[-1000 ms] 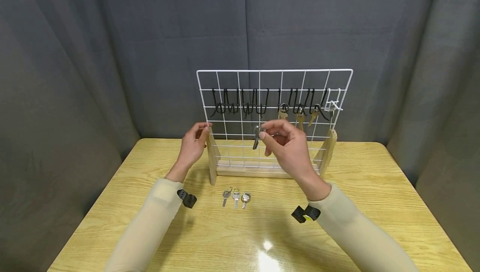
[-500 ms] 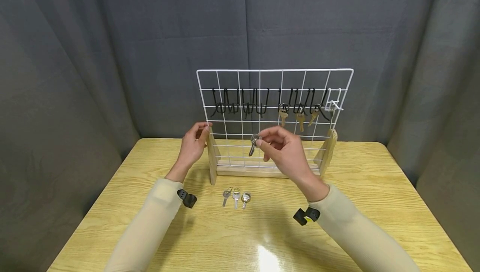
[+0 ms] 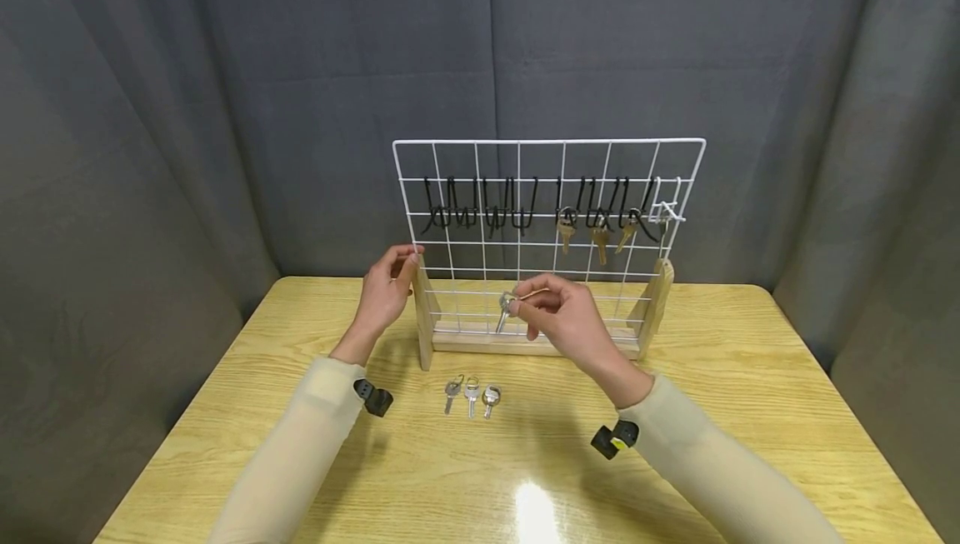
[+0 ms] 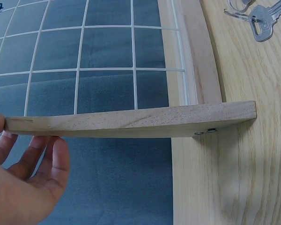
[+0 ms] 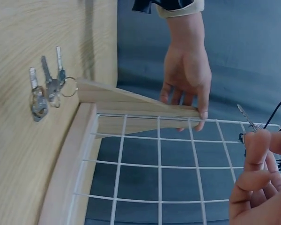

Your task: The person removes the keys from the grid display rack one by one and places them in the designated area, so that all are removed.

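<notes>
My right hand (image 3: 561,311) pinches a silver key (image 3: 502,315) between thumb and fingertips, in front of the lower part of the white wire grid (image 3: 483,294). The key's blade hangs downward; in the right wrist view the key (image 5: 246,117) sticks out past the thumb. At the grid's left side, my left hand (image 3: 386,290) grips the top end of the wooden side support (image 4: 131,119), fingers on its outer face. Three more silver keys lie on the table before the stand: a left key (image 3: 452,394), a middle key (image 3: 472,396) and a right key (image 3: 491,399).
Black hooks (image 3: 495,215) line the grid's upper part. On the right-hand ones hang brass-coloured keys (image 3: 601,240), and a white hook (image 3: 666,211) sits at the far right. A wooden base bar (image 3: 517,346) joins the two side supports. Grey curtains (image 3: 337,69) surround the table (image 3: 712,444).
My right hand has come down with the key from near the middle of the grid to its lower part, moving slightly left. The left hand has stayed on the support.
</notes>
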`<state>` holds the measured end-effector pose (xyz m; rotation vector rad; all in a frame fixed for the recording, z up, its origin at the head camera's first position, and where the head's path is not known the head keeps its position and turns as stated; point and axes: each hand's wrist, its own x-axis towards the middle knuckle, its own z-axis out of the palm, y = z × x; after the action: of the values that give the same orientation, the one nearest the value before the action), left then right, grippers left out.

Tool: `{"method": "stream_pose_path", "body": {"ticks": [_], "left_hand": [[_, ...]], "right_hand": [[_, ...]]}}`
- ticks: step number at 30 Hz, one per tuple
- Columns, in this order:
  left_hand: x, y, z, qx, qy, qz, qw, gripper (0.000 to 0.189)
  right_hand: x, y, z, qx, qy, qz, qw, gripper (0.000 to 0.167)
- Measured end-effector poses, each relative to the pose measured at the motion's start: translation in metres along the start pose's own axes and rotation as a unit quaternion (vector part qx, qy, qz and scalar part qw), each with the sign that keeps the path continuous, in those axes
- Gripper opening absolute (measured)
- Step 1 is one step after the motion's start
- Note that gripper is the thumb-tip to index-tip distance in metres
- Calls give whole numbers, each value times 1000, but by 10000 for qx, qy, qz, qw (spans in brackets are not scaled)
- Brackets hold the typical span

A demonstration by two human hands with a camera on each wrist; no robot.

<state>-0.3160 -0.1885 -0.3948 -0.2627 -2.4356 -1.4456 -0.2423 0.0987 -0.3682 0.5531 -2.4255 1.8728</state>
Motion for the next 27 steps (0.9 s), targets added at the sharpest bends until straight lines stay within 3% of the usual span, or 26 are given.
{"method": "stream_pose_path", "body": {"ticks": [27], "left_hand": [[0,2,0,-43,23,40,10000,36]], "right_hand": [[3,54,6,-4,-735,1156,9906,23]]}}
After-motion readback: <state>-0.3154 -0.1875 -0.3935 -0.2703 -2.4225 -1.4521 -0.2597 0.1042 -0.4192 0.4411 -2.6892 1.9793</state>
